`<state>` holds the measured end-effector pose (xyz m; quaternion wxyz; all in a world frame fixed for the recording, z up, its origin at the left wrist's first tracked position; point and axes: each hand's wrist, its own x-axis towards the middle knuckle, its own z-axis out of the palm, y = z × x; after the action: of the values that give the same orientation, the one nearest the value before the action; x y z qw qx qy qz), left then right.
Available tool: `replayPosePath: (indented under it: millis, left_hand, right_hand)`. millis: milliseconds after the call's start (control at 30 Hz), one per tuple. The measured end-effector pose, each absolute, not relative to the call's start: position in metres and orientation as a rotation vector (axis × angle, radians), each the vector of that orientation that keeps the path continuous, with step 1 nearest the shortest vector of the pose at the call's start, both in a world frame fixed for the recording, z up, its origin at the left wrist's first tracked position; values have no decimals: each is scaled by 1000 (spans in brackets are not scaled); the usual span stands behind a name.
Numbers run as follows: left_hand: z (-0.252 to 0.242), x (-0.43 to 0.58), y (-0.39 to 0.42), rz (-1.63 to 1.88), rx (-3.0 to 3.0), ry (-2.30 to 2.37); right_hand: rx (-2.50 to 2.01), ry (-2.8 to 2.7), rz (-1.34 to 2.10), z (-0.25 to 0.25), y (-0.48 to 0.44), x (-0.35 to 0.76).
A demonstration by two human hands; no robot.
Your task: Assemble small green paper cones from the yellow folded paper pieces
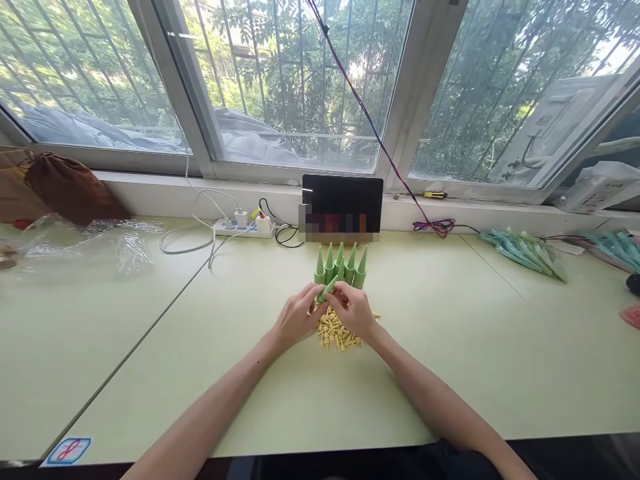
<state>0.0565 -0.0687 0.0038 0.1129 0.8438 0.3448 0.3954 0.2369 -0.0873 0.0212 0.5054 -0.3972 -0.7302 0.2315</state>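
Observation:
My left hand (296, 316) and my right hand (354, 308) meet over the middle of the pale green table (280, 393). Both pinch one small green folded-paper cone (329, 288) between their fingertips. Just behind them stands a cluster of several upright green cones (341, 265). Under and between my hands lies a heap of small yellow folded pieces (336, 331), partly hidden by my fingers.
A dark tablet (343, 203) leans on the window sill behind the cones. A white power strip (244, 228) with cables lies to its left. Clear plastic wrap (85, 243) and a brown bag (70, 188) sit far left. Bundles of teal folded pieces (525, 252) lie at right.

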Motion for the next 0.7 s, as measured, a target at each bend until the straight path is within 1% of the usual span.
replayPosePath:
  millis: [167,267,400,600,700]
  left_hand:
    - [6,56,-67,1170,2480,1018]
    - [8,51,-63,1265,2465,1038]
    - [11,42,-57,1381,2305,1172]
    - [14,34,-51,1221,2160,1291]
    - [14,34,-50,1216,2092,1280]
  right_hand:
    - [-952,-1786,534,19,-84,240]
    - [-983,-1823,489,17,-82,243]
    - [-995,-1926,388,15,-79,245]
    - [-1058,-2132,261,11,-77,246]
    - [-1104,-2204,213,11,-77,246]
